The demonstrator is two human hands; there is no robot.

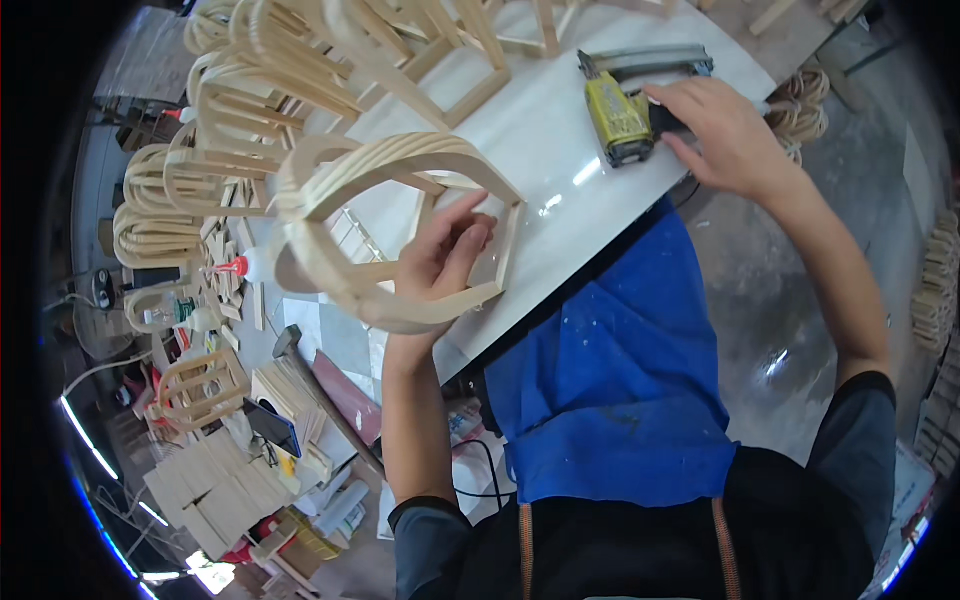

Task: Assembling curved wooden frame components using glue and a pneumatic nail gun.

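Observation:
A pale wooden frame [350, 290] with curved, layered sides stands tilted on the white tabletop in front of me. My left hand [447, 250] reaches in among its bars, fingers curled beside a crossbar; the frame hides part of the grip. At the right of the table lies a yellow and black nail gun [620, 118] with a grey magazine. My right hand [728, 130] is around its black handle, with thumb and fingers on either side.
More wooden frames [455, 85] crowd the far side of the white table [575, 215]. A glue bottle with a red cap [238, 266], a hammer [320, 385] and loose wood strips lie to the left. Bundled curved wood pieces [800, 105] sit beyond the right edge.

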